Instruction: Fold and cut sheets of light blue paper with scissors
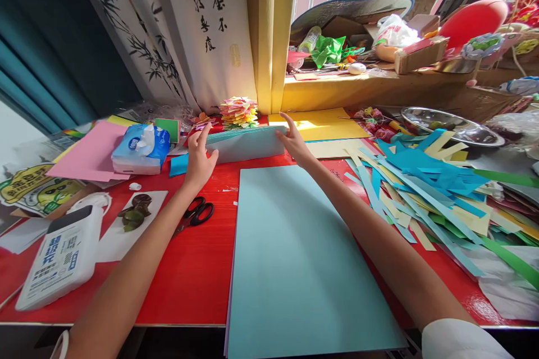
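Note:
A folded stack of light-blue paper (248,145) stands on its long edge toward the back of the red table, with layered sheets along its top. My left hand (200,158) holds its left end, thumb at the front and index finger raised. At the right end, my right hand (295,143) has its thumb against the paper and its index finger pointing up. Larger light-blue sheets (295,258) lie flat in a pile in front of me, under my right forearm. Black-handled scissors (197,213) rest beside my left forearm.
Cut paper strips (438,174) heap up on the right, near a metal bowl (452,125). Yellow paper (324,123) lies at the back. A tissue pack (141,148), pink paper (90,151) and a white plastic container (61,258) occupy the left of the red table (181,286).

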A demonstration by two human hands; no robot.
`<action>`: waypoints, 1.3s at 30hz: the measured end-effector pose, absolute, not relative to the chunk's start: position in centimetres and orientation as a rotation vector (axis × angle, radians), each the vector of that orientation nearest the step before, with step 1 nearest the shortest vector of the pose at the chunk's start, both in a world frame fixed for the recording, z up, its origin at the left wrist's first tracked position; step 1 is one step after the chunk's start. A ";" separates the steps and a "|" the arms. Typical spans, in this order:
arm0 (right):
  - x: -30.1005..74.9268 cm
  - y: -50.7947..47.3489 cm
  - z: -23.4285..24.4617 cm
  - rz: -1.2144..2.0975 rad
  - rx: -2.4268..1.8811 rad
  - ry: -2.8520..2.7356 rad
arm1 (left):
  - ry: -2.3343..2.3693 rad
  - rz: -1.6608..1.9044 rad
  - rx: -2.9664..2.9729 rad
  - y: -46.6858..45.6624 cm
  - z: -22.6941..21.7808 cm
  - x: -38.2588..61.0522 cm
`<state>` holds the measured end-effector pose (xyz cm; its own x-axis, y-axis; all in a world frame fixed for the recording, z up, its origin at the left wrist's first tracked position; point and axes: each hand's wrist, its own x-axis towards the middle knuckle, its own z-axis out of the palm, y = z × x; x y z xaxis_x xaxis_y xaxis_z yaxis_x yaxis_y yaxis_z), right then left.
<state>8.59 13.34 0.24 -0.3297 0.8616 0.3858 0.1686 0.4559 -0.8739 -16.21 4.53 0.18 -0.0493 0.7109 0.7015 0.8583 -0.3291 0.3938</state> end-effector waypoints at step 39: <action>9.0 14.4 -1.9 1.320 -0.780 -1.740 | -2.236 -2.445 -2.026 5.8 -2.1 -17.7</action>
